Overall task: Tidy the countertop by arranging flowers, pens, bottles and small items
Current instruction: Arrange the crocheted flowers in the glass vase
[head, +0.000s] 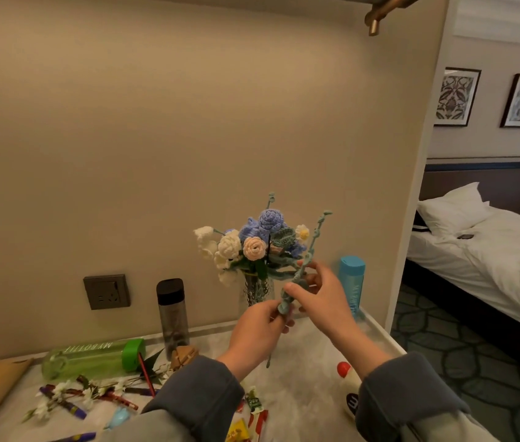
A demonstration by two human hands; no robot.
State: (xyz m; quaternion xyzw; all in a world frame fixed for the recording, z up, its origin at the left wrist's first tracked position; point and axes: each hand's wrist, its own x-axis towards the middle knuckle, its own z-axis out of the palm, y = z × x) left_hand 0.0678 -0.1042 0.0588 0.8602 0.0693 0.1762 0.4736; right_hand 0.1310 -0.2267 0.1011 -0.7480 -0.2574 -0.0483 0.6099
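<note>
Both hands pinched one teal stem (311, 247): left hand (258, 330) low, right hand (324, 303) higher; its top leaned right, vase (253, 293) just behind.

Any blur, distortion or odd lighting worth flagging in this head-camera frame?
Head view: warm, dim indoor lighting; the wide-angle lens slants the beige wall's edge; the left hand and right hand, pinching a teal crocheted stem, look slightly motion-blurred; the crocheted bouquet behind is sharper.

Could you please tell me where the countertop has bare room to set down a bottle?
Bare countertop lies between black-capped bottle and vase, and from the vase to the red-capped bottle. Pens, sprigs and wrappers crowd the left front.
</note>
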